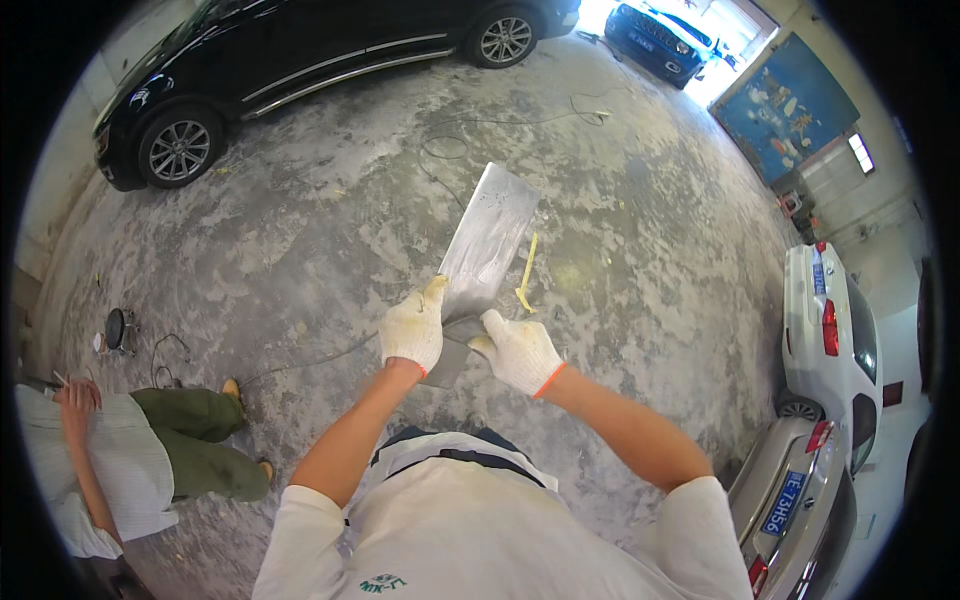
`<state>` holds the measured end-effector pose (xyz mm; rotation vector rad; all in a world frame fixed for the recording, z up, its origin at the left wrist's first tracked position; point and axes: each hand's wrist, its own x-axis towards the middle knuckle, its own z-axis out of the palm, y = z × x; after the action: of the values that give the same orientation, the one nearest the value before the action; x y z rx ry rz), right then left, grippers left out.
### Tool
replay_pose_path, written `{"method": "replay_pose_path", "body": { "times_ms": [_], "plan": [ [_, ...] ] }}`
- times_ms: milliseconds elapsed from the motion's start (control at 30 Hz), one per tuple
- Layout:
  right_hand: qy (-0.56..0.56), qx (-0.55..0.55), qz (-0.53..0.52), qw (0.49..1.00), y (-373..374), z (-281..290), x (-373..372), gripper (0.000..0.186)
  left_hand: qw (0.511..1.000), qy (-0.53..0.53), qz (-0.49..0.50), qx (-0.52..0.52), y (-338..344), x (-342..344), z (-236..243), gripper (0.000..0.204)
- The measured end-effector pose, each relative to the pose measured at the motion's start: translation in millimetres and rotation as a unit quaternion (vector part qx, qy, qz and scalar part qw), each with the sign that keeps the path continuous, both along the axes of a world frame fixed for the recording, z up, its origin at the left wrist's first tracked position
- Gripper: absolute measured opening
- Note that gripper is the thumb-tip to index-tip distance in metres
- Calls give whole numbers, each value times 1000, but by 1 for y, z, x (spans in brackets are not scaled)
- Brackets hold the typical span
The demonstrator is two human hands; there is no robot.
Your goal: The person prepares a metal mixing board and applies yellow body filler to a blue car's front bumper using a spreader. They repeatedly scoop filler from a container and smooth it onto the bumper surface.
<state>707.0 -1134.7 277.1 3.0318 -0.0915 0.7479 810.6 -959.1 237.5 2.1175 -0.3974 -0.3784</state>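
In front of me is a long silvery-grey sheet (490,230), its surface shiny and wrinkled, slanting away up and to the right. My left hand (412,327), in a white glove with an orange cuff, is closed on its left edge, the thumb on top. My right hand (522,352), gloved alike, pinches the sheet's lower right side between thumb and fingers. A duller grey part (450,364) shows below, between the hands; whether it belongs to the same sheet I cannot tell. Just right of the sheet is a narrow yellow strip (529,270).
A black car (330,60) stands far left, a dark blue one (660,40) by the bright doorway. Two parked cars, one white (802,300) and one beige (775,470), line the right. A person in green trousers (200,440) is at left. Thin cable (318,360) crosses the concrete floor (640,250).
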Motion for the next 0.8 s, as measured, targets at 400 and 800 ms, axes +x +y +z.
{"method": "replay_pose_path", "body": {
  "times_ms": [400,800],
  "plan": [
    [168,59,-20,984,18,-51,-12,30,996,73,-12,-43,-11,50,14,69],
    [5,200,-23,980,47,-58,-39,26,999,-28,-40,-2,-54,49,41,73]
  ]
}}
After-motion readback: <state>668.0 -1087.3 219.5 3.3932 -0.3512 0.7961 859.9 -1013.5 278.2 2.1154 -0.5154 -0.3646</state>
